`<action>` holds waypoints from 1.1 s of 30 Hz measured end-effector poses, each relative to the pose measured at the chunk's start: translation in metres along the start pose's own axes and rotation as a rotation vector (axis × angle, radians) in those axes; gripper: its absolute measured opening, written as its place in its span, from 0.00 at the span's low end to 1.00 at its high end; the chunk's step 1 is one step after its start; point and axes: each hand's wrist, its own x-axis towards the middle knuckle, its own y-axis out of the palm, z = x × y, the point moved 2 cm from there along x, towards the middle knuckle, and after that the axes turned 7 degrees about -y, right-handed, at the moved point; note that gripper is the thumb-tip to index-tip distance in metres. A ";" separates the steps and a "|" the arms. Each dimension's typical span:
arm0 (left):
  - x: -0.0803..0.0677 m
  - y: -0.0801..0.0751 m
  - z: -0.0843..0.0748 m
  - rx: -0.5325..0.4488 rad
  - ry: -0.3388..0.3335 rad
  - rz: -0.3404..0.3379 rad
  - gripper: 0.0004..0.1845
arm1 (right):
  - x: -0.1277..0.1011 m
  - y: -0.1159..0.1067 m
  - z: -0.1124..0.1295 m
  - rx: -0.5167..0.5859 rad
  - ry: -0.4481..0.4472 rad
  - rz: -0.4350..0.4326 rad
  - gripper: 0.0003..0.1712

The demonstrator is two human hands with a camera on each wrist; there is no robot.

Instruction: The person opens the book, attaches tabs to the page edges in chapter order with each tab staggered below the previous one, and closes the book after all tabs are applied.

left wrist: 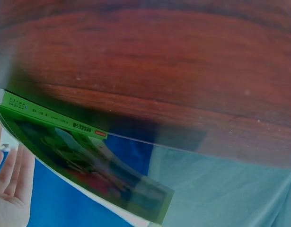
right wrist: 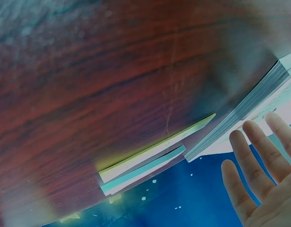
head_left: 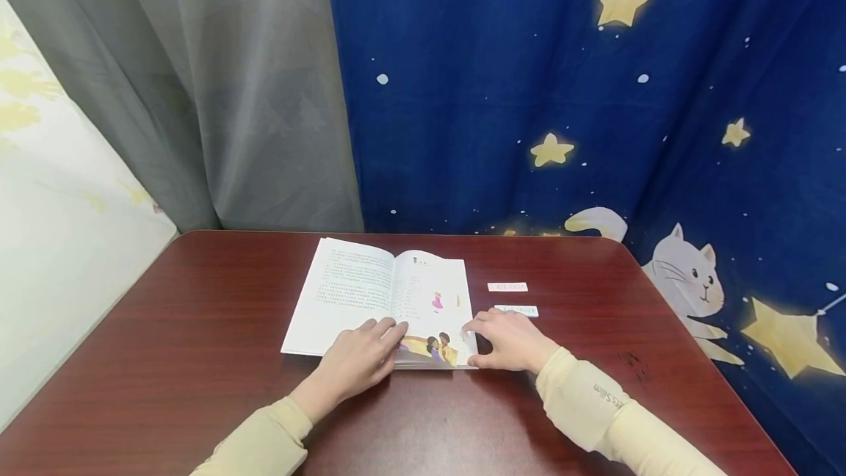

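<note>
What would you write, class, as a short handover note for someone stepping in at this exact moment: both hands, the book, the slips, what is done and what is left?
Left hand: flat, fingers straight, pressing the lower part of the open white picture book near its fold.
Right hand: fingertips at the right page's lower outer corner; grip unclear.
Book lies open on the dark red wooden table.
Two small paper slips, one white with red print and one pale blue, lie right of the book, untouched.
Done: book opened. Left: the page is not yet lifted.
</note>
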 end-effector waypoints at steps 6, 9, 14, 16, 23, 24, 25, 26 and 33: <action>0.002 -0.006 0.002 -0.009 -0.023 -0.085 0.24 | 0.001 0.001 0.001 0.001 -0.001 0.000 0.26; 0.003 -0.010 0.005 -0.013 -0.056 -0.102 0.26 | 0.002 0.001 0.001 -0.012 -0.009 -0.025 0.24; 0.002 -0.017 0.011 -0.021 -0.098 -0.131 0.30 | 0.003 0.002 0.001 -0.041 -0.017 -0.052 0.22; 0.001 -0.018 0.014 -0.029 -0.106 -0.148 0.32 | 0.003 0.002 0.001 -0.046 -0.016 -0.052 0.21; -0.001 -0.020 0.023 -0.044 -0.119 -0.197 0.35 | 0.003 0.004 0.003 -0.046 -0.013 -0.051 0.21; -0.002 -0.021 0.024 -0.043 -0.121 -0.200 0.35 | 0.003 0.004 0.003 -0.047 -0.013 -0.052 0.21; -0.002 -0.022 0.026 -0.041 -0.120 -0.205 0.36 | 0.003 0.003 0.003 -0.048 -0.013 -0.052 0.21; -0.003 -0.022 0.027 -0.039 -0.120 -0.211 0.36 | 0.002 0.003 0.003 -0.049 -0.013 -0.051 0.21; -0.008 -0.026 0.034 0.026 -0.117 -0.195 0.38 | 0.002 0.003 0.004 -0.049 -0.013 -0.047 0.21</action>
